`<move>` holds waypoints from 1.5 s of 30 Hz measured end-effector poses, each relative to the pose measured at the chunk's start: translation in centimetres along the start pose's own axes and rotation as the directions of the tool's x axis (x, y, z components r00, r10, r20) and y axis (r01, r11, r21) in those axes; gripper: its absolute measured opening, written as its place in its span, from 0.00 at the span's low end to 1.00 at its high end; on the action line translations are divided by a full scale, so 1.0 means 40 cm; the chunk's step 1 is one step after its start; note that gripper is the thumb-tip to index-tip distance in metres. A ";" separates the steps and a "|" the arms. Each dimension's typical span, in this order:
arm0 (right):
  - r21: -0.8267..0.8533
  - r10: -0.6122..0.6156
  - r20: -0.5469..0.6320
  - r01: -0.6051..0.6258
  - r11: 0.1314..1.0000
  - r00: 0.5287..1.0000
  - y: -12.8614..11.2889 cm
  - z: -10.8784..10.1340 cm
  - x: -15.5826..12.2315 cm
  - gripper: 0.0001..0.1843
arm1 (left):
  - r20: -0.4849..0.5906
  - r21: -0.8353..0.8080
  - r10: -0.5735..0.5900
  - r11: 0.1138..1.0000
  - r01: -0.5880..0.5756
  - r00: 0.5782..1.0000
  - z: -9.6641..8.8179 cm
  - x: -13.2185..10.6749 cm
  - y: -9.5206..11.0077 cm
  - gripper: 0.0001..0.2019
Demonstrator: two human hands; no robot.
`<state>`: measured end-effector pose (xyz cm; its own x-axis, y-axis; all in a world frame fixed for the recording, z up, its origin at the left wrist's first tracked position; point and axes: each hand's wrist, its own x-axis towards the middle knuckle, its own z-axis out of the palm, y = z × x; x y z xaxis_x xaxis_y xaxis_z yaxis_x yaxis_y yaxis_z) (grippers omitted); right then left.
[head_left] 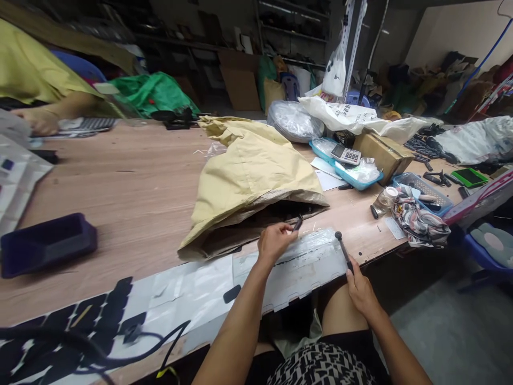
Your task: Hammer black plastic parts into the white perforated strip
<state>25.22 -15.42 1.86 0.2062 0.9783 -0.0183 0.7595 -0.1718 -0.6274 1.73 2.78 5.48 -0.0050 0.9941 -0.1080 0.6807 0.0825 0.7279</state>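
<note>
My left hand (274,241) is closed in a pinch on a small black part (297,222) just in front of the open mouth of a yellow woven sack (250,176). My right hand (360,289) grips a thin black rod with a round tip (343,247), held upright at the table's near edge. Between the two hands lies a clear plastic packet (308,254) on white sheets (192,291).
A dark tray (46,243) sits at the left and black cables (92,342) lie at the near left. A blue tray with a calculator (348,155), a cardboard box (382,152), a basket (422,190) and a patterned cloth (419,219) crowd the right. Another person's arm (48,115) rests far left.
</note>
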 end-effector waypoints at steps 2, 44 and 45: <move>0.031 0.006 -0.005 -0.006 1.000 1.000 0.005 0.003 0.001 0.27 | 0.138 0.043 0.088 0.995 -0.095 0.986 -0.010 -0.074 -0.028 0.10; -0.002 -0.390 0.018 0.390 0.921 0.921 -0.079 0.043 -0.129 0.24 | 0.095 0.008 0.395 0.917 -0.398 0.914 0.068 -0.195 -0.124 0.08; -0.008 -0.359 0.006 0.359 0.933 0.933 -0.075 0.042 -0.127 0.24 | 0.092 -0.002 0.395 0.918 -0.397 0.914 0.069 -0.196 -0.124 0.09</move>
<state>20.84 -19.69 2.53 -0.0839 0.9754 0.2038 0.7880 0.1901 -0.5855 0.43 -5.60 0.84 0.3316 0.9349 0.1269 0.6256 -0.3185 0.7121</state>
